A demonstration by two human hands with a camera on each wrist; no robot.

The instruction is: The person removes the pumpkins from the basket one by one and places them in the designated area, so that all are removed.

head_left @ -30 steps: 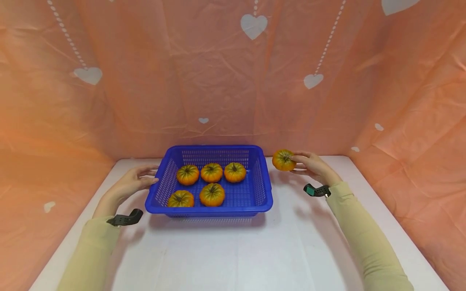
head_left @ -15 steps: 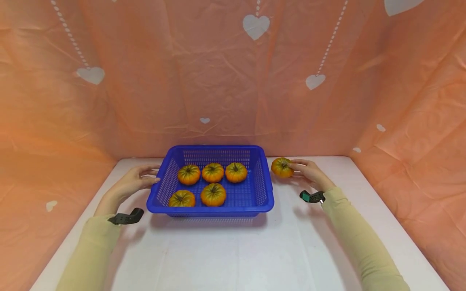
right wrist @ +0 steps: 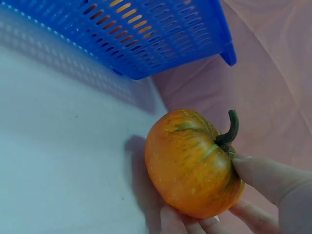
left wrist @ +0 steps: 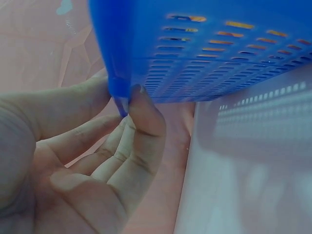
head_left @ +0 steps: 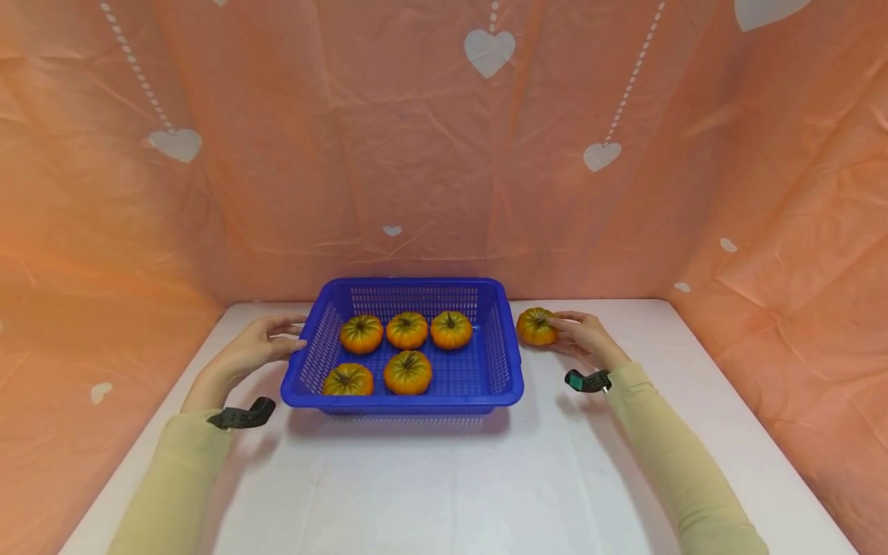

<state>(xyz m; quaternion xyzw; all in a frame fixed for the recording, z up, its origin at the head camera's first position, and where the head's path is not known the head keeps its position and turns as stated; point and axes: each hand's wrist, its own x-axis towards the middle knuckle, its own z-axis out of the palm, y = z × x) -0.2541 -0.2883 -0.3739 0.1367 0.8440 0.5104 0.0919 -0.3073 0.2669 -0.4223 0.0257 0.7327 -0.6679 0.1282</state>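
A blue plastic basket (head_left: 402, 401) with slotted walls stands on the white table, holding several small orange pumpkins (head_left: 407, 373) with green-brown tops. My left hand (head_left: 257, 348) pinches the basket's left rim between thumb and fingers, as the left wrist view shows at the rim (left wrist: 109, 44). To the right of the basket, my right hand (head_left: 584, 338) grips another pumpkin (head_left: 537, 327). In the right wrist view, the thumb lies beside the curved stem (right wrist: 230, 129) and the other fingers reach under that pumpkin, low over the tabletop; its far side is hidden.
An orange cloth backdrop (head_left: 416, 169) with white hearts closes off the back and both sides of the white table (head_left: 430, 486). Black wrist devices (head_left: 243, 416) sit at both cuffs. The basket's right wall (right wrist: 161, 39) stands just beside the held pumpkin.
My right hand has lowered the pumpkin toward the table, slightly nearer the front, close to the basket's right side. The left hand keeps its grip; the basket has not visibly moved on the table.
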